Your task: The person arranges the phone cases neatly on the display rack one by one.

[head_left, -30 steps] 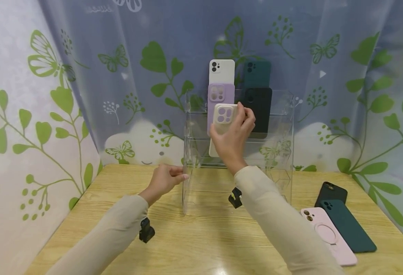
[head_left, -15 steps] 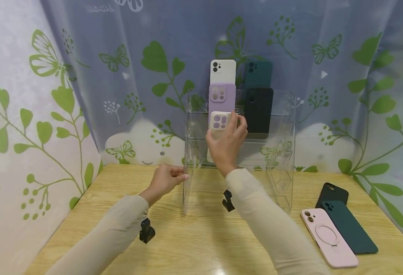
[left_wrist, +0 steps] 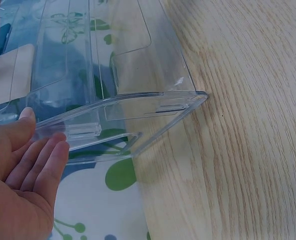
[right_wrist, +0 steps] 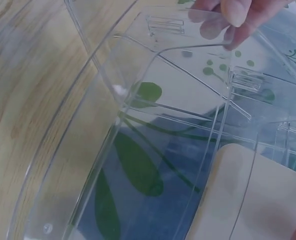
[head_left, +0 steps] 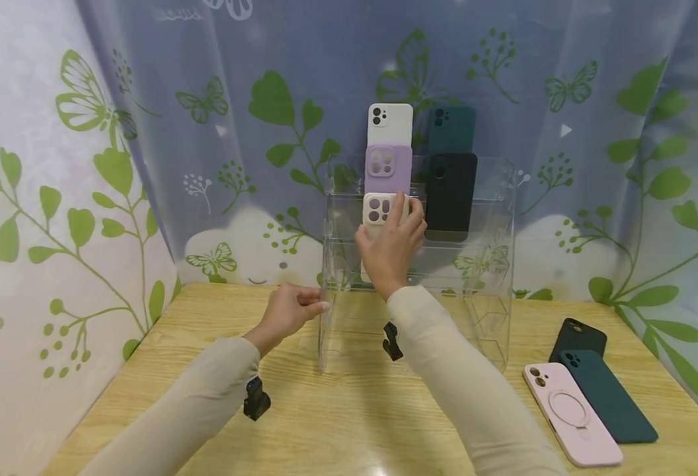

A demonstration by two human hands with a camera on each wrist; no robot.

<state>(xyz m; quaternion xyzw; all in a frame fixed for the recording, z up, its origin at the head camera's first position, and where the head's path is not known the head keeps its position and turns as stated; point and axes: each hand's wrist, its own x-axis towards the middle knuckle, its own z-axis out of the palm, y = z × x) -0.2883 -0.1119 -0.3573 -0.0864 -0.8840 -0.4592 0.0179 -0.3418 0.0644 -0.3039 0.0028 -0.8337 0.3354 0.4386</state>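
Observation:
A clear acrylic tiered display stand [head_left: 438, 266] stands on the wooden table against the backdrop. My left hand [head_left: 283, 312] pinches its left side panel; in the left wrist view the thumb and fingers lie on either side of the panel's edge [left_wrist: 153, 95]. My right hand [head_left: 389, 254] holds a cream phone case [head_left: 374, 231] by its sides on a middle tier, covering much of it. In the right wrist view the lower end of that cream case [right_wrist: 273, 195] sits behind a clear lip. Directly above it are a lilac phone case [head_left: 399, 173] and a white phone case [head_left: 396, 129].
On the stand's right side lean a black phone case [head_left: 453, 198] and, higher, a dark green phone case [head_left: 459, 129]. At the table's right lie a pink case [head_left: 587, 436] with a ring, a teal case [head_left: 613, 400] and a black case [head_left: 589, 337], partly overlapping.
My right hand has lowered the cream case, moving it slightly left, below the lilac case's camera cutout. The left hand keeps its place on the side panel.

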